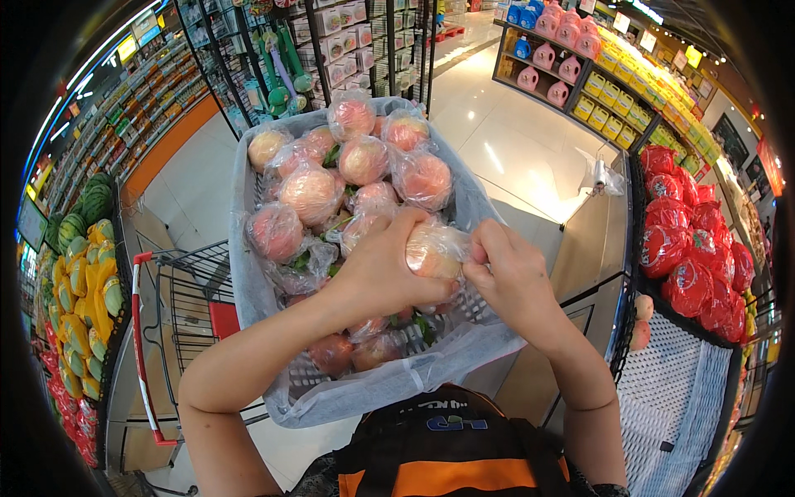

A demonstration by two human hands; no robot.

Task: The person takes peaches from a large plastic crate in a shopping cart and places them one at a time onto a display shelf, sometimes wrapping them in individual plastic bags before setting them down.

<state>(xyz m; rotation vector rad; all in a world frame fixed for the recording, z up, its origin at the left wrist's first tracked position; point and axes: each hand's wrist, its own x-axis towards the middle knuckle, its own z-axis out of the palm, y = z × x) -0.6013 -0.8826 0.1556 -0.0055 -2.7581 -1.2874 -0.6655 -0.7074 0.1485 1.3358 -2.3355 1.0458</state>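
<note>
the person's left hand (385, 263) had thumb and fingers spread to a rounded peach's width, gripping a plastic-wrapped peach (435, 251) over the three o'clock side of the lined crate (331, 406). the right hand (515, 273), fingers curled tight, pinched the plastic wrap (460, 242) at that peach's three o'clock. other wrapped peaches (308, 195) filled the crate from nine to one o'clock. a shopping cart (141, 348) stood at the crate's nine o'clock.
</note>
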